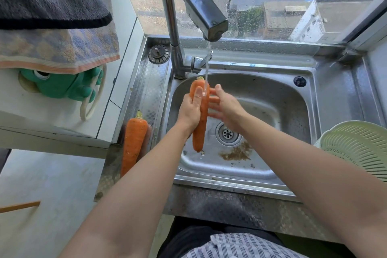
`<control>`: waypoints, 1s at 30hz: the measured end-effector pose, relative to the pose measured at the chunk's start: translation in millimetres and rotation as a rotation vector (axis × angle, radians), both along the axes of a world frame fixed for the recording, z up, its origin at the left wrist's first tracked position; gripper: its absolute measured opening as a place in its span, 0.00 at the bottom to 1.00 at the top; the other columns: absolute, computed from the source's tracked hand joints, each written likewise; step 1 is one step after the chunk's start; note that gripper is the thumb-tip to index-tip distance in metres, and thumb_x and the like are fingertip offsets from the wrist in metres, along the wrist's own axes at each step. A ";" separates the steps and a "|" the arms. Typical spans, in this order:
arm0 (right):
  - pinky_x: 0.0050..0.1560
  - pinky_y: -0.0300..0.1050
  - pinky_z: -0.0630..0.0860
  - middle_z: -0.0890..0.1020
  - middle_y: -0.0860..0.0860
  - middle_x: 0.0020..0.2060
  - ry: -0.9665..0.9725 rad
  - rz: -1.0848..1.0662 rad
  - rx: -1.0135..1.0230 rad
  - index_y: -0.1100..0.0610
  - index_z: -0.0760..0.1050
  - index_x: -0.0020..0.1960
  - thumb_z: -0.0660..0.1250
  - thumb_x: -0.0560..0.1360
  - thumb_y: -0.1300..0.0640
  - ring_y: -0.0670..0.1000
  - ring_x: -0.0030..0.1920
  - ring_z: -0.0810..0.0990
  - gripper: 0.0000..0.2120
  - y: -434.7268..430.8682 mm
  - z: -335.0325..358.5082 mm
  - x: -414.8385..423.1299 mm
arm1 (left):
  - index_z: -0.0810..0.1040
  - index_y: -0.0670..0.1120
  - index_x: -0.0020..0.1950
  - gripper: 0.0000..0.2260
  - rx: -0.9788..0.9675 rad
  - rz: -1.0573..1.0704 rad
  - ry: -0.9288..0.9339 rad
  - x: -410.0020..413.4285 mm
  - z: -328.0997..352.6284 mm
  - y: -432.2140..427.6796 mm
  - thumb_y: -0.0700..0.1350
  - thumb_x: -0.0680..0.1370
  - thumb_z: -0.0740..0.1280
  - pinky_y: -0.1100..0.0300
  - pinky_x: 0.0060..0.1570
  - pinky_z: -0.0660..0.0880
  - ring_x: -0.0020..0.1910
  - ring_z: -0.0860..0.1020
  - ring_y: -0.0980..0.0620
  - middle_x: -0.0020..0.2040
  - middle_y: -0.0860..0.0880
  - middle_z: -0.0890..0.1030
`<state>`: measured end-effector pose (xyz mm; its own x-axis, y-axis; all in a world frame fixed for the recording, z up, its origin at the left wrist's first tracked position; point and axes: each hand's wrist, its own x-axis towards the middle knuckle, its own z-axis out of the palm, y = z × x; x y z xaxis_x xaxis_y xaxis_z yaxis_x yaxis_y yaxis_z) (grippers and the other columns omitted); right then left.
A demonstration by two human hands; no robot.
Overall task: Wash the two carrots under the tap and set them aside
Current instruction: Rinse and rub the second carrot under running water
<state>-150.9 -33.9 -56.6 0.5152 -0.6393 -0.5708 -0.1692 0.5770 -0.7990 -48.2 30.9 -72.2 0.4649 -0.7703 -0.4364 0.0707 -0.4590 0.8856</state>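
Observation:
One orange carrot (200, 130) hangs upright over the steel sink (293, 98), its top under the stream of water from the tap (206, 13). My left hand (191, 109) grips its upper half. My right hand (224, 107) lies flat against the carrot's right side, fingers spread. A second carrot (133, 142) lies on the patterned steel drainboard (146, 81) left of the sink, green stub pointing away from me.
A pale green plastic colander (356, 148) sits at the sink's right edge. Brown dirt (236, 153) lies near the drain (227, 133). Towels (52, 27) and a green frog hook (62, 88) hang at the left. A window stands behind the tap.

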 end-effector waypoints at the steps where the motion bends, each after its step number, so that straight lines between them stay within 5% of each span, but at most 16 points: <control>1: 0.56 0.53 0.79 0.82 0.55 0.50 0.021 0.096 0.083 0.53 0.77 0.54 0.47 0.83 0.41 0.54 0.54 0.81 0.23 3.7 1.6 0.3 | 0.77 0.43 0.59 0.39 -0.004 0.062 0.054 -2.1 -4.0 -5.5 0.75 0.71 0.54 0.42 0.53 0.79 0.48 0.84 0.45 0.50 0.42 0.84; 5: 0.48 0.53 0.81 0.82 0.57 0.56 0.068 0.197 0.124 0.52 0.71 0.69 0.47 0.80 0.34 0.56 0.52 0.82 0.30 10.8 -3.2 3.8 | 0.79 0.55 0.54 0.32 0.073 0.300 0.186 -8.7 -16.0 -20.7 0.76 0.69 0.51 0.42 0.61 0.75 0.57 0.79 0.43 0.59 0.41 0.79; 8: 0.29 0.44 0.76 0.80 0.57 0.39 0.118 0.105 -0.040 0.62 0.73 0.62 0.46 0.80 0.34 0.53 0.31 0.78 0.34 3.5 -6.1 1.7 | 0.79 0.55 0.51 0.25 0.142 0.206 -0.074 -1.2 -12.6 -13.8 0.68 0.74 0.50 0.46 0.66 0.68 0.62 0.74 0.44 0.60 0.44 0.77; 11: 0.23 0.41 0.71 0.77 0.57 0.32 0.187 0.149 -0.081 0.64 0.75 0.51 0.45 0.79 0.33 0.51 0.25 0.75 0.37 -3.3 -5.1 1.0 | 0.75 0.51 0.62 0.15 -0.035 0.178 0.106 4.3 5.0 -7.1 0.55 0.83 0.54 0.55 0.54 0.73 0.59 0.76 0.49 0.60 0.51 0.78; 13: 0.23 0.41 0.71 0.77 0.58 0.30 0.183 0.236 -0.034 0.65 0.75 0.47 0.42 0.80 0.33 0.51 0.24 0.74 0.38 1.2 2.4 9.4 | 0.70 0.48 0.69 0.21 -0.127 0.224 0.301 10.1 5.5 -6.6 0.58 0.80 0.60 0.58 0.41 0.77 0.52 0.80 0.49 0.60 0.47 0.79; 15: 0.24 0.41 0.72 0.76 0.57 0.30 0.116 0.280 0.016 0.65 0.74 0.45 0.42 0.81 0.35 0.51 0.25 0.74 0.37 8.3 7.9 20.1 | 0.68 0.47 0.68 0.24 -0.125 0.296 0.276 9.3 9.4 -8.4 0.56 0.76 0.68 0.53 0.38 0.80 0.51 0.81 0.44 0.60 0.41 0.79; 18: 0.31 0.41 0.77 0.78 0.57 0.37 -0.103 0.314 0.109 0.62 0.72 0.56 0.50 0.84 0.43 0.50 0.32 0.77 0.24 13.3 8.0 22.4 | 0.69 0.44 0.65 0.23 -0.142 0.476 0.196 13.1 12.1 -14.6 0.55 0.76 0.67 0.42 0.54 0.79 0.56 0.80 0.37 0.60 0.38 0.78; 21: 0.34 0.38 0.76 0.78 0.53 0.43 -0.167 0.390 0.072 0.61 0.70 0.59 0.59 0.83 0.52 0.47 0.37 0.77 0.12 6.1 4.4 8.6 | 0.67 0.45 0.71 0.28 -0.057 0.537 0.231 14.2 8.8 -23.6 0.64 0.79 0.56 0.43 0.62 0.74 0.62 0.77 0.41 0.64 0.42 0.76; 24: 0.24 0.37 0.69 0.77 0.52 0.38 0.024 0.344 0.006 0.60 0.72 0.52 0.54 0.82 0.41 0.46 0.29 0.74 0.22 1.0 6.8 -2.8 | 0.63 0.46 0.73 0.28 0.007 0.452 0.296 -4.9 10.3 -30.1 0.64 0.81 0.51 0.48 0.57 0.75 0.62 0.77 0.42 0.62 0.44 0.76; 27: 0.19 0.36 0.68 0.75 0.52 0.29 0.160 0.273 0.066 0.60 0.73 0.43 0.46 0.80 0.32 0.46 0.22 0.72 0.33 -4.8 5.2 -15.0 | 0.59 0.43 0.71 0.30 -0.034 0.332 0.293 -23.3 11.7 -36.1 0.53 0.77 0.69 0.47 0.61 0.75 0.58 0.78 0.44 0.55 0.47 0.75; 30: 0.19 0.36 0.68 0.75 0.52 0.25 0.174 0.270 0.150 0.60 0.73 0.40 0.43 0.79 0.32 0.48 0.21 0.72 0.36 -7.4 6.5 -20.4 | 0.72 0.38 0.59 0.30 0.019 0.361 0.201 -28.0 11.2 -38.5 0.58 0.68 0.74 0.47 0.55 0.79 0.50 0.82 0.45 0.49 0.43 0.81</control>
